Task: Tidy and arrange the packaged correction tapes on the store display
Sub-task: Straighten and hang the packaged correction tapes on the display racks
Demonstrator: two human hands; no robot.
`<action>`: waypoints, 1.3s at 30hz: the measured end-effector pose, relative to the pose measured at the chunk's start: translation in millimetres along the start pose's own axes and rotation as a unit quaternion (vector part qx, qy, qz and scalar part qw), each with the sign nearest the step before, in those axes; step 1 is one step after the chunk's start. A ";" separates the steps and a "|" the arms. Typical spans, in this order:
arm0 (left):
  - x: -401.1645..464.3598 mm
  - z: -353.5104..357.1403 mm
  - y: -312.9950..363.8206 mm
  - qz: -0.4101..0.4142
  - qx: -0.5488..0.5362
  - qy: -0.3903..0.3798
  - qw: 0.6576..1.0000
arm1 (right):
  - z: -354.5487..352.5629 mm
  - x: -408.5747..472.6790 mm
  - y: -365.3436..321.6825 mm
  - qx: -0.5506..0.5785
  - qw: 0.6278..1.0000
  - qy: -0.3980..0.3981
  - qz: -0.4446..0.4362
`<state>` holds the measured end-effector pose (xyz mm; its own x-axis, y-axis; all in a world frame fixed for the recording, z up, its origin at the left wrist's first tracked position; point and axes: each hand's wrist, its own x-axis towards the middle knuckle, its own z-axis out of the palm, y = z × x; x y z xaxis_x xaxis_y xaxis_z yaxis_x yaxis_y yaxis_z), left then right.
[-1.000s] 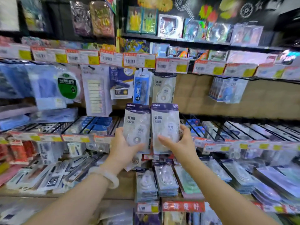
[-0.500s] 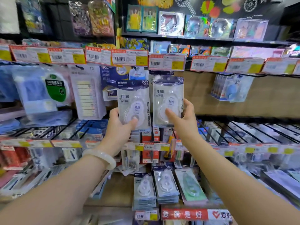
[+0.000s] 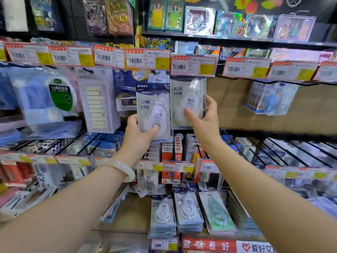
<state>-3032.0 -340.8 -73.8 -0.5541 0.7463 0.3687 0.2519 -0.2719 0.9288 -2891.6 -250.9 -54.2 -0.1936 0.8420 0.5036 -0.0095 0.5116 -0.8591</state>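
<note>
My left hand [image 3: 139, 135] grips the lower part of a white correction tape pack with a dark header [image 3: 153, 108], held upright in front of the hanging row. My right hand [image 3: 204, 118] holds a second, matching correction tape pack [image 3: 187, 99] beside it, higher up; its top is hidden behind a price label [image 3: 193, 66]. Whether it hangs on a hook cannot be told. Stacks of more correction tape packs [image 3: 187, 210] lie on the lower shelf below.
Hanging packs of sticky tabs [image 3: 96, 101] and a green-labelled tape [image 3: 59, 94] sit to the left, blue correction tapes [image 3: 271, 98] hang at the right. Black wire dividers [image 3: 273, 148] line the middle shelf. A row of price labels [image 3: 145, 60] runs above.
Both hands have raised the two packs from the middle shelf level up to the hanging row. The right pack's top has gone behind the price label.
</note>
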 end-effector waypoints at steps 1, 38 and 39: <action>0.2 1.4 -0.4 -0.003 0.000 0.001 1.000 | 0.4 -0.5 1.0 -0.002 1.000 0.001 -0.003; 11.2 0.3 -11.7 -0.008 0.016 0.006 1.000 | 10.3 35.6 32.7 -0.038 0.998 0.040 0.027; 11.7 0.8 -13.2 -0.009 0.018 0.003 1.000 | 11.3 40.0 34.8 -0.041 0.998 0.044 0.029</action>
<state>-3041.1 -328.0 -81.7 -0.5628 0.7478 0.3522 0.2700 -0.2364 0.9334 -2910.8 -201.3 -65.0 -0.1054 0.8804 0.4623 0.0797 0.4709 -0.8786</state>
